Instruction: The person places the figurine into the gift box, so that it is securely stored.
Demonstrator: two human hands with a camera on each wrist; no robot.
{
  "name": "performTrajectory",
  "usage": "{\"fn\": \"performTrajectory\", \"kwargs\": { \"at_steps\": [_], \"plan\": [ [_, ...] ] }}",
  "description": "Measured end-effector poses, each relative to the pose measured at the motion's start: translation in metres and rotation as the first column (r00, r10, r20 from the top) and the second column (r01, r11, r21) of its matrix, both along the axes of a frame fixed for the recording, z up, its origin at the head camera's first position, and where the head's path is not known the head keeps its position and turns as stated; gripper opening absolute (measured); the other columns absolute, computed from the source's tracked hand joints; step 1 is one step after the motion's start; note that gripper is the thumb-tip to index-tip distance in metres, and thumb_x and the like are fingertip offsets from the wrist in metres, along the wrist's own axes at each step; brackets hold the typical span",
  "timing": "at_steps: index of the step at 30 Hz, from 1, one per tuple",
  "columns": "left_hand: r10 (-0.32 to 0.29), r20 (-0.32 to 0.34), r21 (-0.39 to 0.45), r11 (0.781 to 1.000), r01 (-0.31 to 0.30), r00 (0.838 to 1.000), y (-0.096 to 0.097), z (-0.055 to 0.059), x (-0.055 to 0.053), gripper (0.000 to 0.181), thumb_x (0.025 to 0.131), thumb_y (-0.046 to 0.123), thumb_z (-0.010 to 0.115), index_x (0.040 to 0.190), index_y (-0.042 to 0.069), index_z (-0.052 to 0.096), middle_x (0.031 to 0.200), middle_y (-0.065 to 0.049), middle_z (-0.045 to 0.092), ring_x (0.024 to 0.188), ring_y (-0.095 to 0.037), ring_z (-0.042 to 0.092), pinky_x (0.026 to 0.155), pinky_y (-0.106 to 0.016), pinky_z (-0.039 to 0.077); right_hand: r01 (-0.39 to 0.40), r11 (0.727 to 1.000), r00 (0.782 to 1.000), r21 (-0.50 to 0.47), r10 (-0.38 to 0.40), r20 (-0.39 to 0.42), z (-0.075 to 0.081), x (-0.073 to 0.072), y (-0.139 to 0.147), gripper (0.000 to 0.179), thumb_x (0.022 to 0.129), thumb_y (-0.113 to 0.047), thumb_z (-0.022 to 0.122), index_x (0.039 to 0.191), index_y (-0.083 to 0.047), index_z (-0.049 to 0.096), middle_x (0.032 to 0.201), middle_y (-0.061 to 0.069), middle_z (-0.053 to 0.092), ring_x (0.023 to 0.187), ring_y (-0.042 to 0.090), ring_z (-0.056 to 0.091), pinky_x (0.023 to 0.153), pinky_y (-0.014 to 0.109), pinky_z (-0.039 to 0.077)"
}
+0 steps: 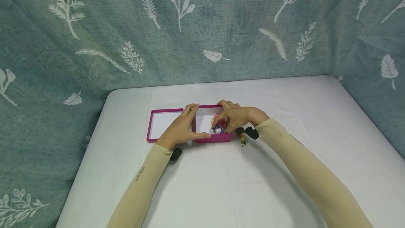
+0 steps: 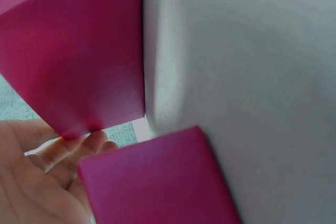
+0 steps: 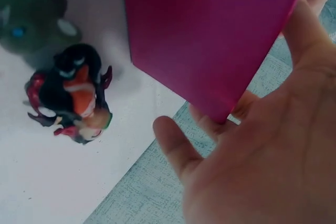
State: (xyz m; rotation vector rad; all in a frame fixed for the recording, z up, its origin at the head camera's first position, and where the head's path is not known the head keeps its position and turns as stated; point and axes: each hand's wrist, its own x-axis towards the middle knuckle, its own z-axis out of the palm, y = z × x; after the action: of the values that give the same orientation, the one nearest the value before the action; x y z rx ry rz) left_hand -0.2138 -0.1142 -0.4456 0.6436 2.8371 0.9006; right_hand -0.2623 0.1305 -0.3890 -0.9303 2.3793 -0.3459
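Observation:
An open magenta box with a white inside stands on the table. My left hand grips its left side, thumb along the front rim and fingertips at the back left corner. Over the box's right end, my right hand reaches in, with thumb and a finger around a small reddish toy figure, partly hidden. Other fingers lie at the back rim. A blue-purple toy figure shows just below those fingertips inside the box. In the right wrist view, the box's right wall stands beside the palm.
Left of the box lies its magenta-rimmed lid, white side up. Right of the box stand a grey-green animal figure and a black, orange and red figure. A yellow-green figure shows near the right wrist. A leaf-patterned curtain hangs behind.

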Motion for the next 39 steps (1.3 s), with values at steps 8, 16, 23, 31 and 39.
{"fn": "performTrajectory", "kwargs": {
  "at_steps": [8,16,23,31,39],
  "plan": [
    [0.004,-0.014,-0.004,1.000,-0.004,1.000,-0.0008,0.0025,0.0000,0.122,0.066,0.082,0.066,0.158,0.017,0.019,0.159,0.003,0.022,0.120,-0.021,0.056,0.101,-0.044,0.049,-0.023,1.000,1.000,0.020,0.023,-0.010,0.0056,-0.0007,-0.0016,0.031,0.080,-0.025,0.077,0.106,-0.040,0.073,0.158,0.017,0.012,0.146,0.039,0.011,0.110,0.066,0.022],
    [0.005,-0.019,-0.003,1.000,-0.005,1.000,-0.0014,0.0030,0.0005,0.122,0.066,0.081,0.067,0.157,0.015,0.020,0.158,0.002,0.023,0.121,-0.022,0.056,0.101,-0.045,0.049,-0.015,1.000,1.000,0.004,0.015,-0.004,0.0053,-0.0004,-0.0017,0.033,0.078,-0.022,0.077,0.106,-0.040,0.073,0.158,0.016,0.013,0.144,0.040,0.014,0.108,0.067,0.025],
    [0.012,-0.009,-0.007,1.000,-0.012,1.000,-0.0012,0.0012,0.0014,0.122,0.065,0.084,0.064,0.158,0.020,0.018,0.159,0.005,0.022,0.117,-0.021,0.057,0.101,-0.044,0.049,-0.018,0.999,1.000,-0.037,0.018,-0.007,0.0019,-0.0004,-0.0005,0.021,0.085,-0.031,0.074,0.105,-0.038,0.075,0.157,0.017,0.016,0.144,0.039,0.014,0.109,0.068,0.024],
    [0.008,-0.016,0.001,1.000,-0.008,1.000,-0.0004,-0.0025,0.0022,0.122,0.066,0.084,0.064,0.158,0.017,0.019,0.158,0.003,0.022,0.122,-0.022,0.055,0.103,-0.044,0.048,-0.011,0.999,1.000,-0.047,0.010,-0.020,-0.0014,-0.0001,-0.0001,0.020,0.087,-0.028,0.067,0.102,-0.039,0.076,0.157,0.016,0.018,0.144,0.038,0.016,0.109,0.067,0.025],
    [0.010,-0.008,0.000,1.000,-0.010,1.000,0.0021,-0.0021,0.0021,0.122,0.066,0.083,0.065,0.158,0.017,0.019,0.158,0.005,0.022,0.124,-0.021,0.053,0.103,-0.044,0.048,0.003,0.998,1.000,-0.055,-0.003,0.003,-0.0030,0.0005,0.0024,0.021,0.088,-0.027,0.066,0.104,-0.038,0.076,0.160,0.015,0.013,0.149,0.040,0.001,0.112,0.071,0.012]
  ]
}}
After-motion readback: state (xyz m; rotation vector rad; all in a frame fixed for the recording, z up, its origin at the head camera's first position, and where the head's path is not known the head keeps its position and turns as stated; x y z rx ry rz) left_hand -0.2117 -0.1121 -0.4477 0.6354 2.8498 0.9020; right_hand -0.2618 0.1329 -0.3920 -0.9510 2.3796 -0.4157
